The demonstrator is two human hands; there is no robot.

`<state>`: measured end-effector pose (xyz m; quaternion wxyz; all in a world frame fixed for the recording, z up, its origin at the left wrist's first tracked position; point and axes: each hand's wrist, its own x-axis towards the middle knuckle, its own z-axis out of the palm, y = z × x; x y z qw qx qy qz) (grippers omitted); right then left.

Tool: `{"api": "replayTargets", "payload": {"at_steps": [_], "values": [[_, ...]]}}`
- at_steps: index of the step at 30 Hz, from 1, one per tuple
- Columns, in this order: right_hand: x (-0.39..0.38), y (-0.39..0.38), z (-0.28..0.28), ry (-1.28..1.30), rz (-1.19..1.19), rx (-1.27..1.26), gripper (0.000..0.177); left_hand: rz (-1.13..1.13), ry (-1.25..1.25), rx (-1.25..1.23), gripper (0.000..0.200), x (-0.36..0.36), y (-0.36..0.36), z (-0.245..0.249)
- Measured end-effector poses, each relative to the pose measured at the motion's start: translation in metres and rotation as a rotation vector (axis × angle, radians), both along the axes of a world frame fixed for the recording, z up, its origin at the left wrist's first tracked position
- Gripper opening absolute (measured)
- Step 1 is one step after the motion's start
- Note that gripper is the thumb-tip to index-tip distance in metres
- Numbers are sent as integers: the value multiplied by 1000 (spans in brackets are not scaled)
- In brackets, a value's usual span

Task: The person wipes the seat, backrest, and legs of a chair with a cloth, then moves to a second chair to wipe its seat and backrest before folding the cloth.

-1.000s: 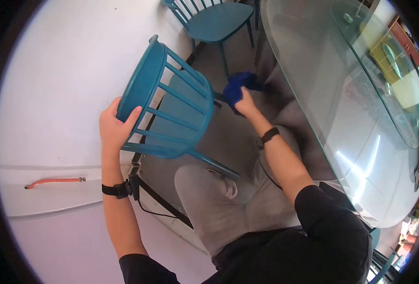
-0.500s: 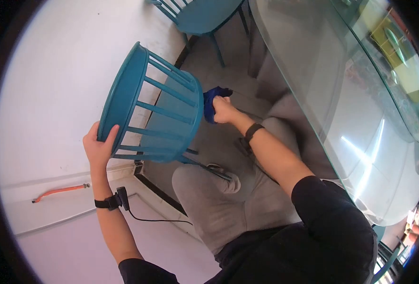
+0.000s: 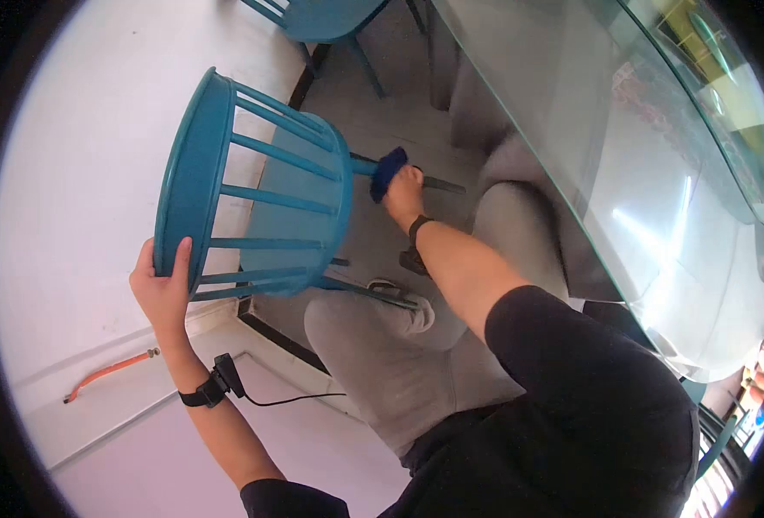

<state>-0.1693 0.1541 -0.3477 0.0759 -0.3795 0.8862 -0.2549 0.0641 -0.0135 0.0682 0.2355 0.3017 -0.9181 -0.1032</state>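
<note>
A teal spindle-backed chair (image 3: 194, 164) is tipped over in front of me, its curved top rail toward the wall. My left hand (image 3: 163, 289) grips the lower end of that rail, thumb on the near face. In my right hand (image 3: 406, 195) is a dark blue cloth (image 3: 387, 175), wrapped against a chair leg (image 3: 442, 185) just beyond the seat. The fingers under the cloth are partly hidden. Another leg (image 3: 369, 292) reaches down beside my knee and shoe.
To the right stands a glass-topped table (image 3: 563, 164) with a grey cloth (image 3: 507, 160) hanging below its edge. A second teal chair (image 3: 330, 19) is at the top. The white wall (image 3: 80, 198) is on the left, with an orange pipe (image 3: 110, 375) low down.
My right hand and the cloth have moved from the seat's edge out along the chair leg. The chair and my left hand appear slightly further left in view.
</note>
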Motion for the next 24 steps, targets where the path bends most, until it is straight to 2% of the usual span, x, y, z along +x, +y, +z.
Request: {"api": "replayTargets", "payload": {"at_steps": [2, 4, 6, 8, 11, 15, 17, 19, 21, 23, 24], "values": [[8, 16, -38, -239, -526, -340, 36, 23, -7, 17, 27, 1, -3, -1], [-8, 53, -48, -532, -702, -330, 34, 14, -13, 15, 27, 1, -1, -1], [-32, 88, -215, -59, -538, -254, 32, 27, -8, 12, 27, 0, -1, 0], [-14, 98, -179, -92, -705, 11, 31, 27, -47, 6, 27, 3, -3, 0], [-22, 105, -120, -271, -548, 173, 35, -3, 1, -3, 27, 2, -4, -5], [-22, 84, -100, -192, -544, 159, 42, 12, -28, -22, 29, 3, -2, -2], [-18, 71, -38, -154, -410, -224, 37, 3, -8, -20, 29, 1, -2, -3], [-17, 39, -26, -51, -222, -251, 33, -12, 10, -18, 29, 2, 0, -2], [-15, 4, 28, -55, 8, -336, 34, 20, -51, -57, 29, 1, 1, 1], [-21, -37, 70, 89, 104, -619, 41, 14, -34, -60, 29, 1, 1, 0], [-23, -35, 78, 95, 98, -617, 41, 25, -28, -65, 29, 1, 2, -1]]}}
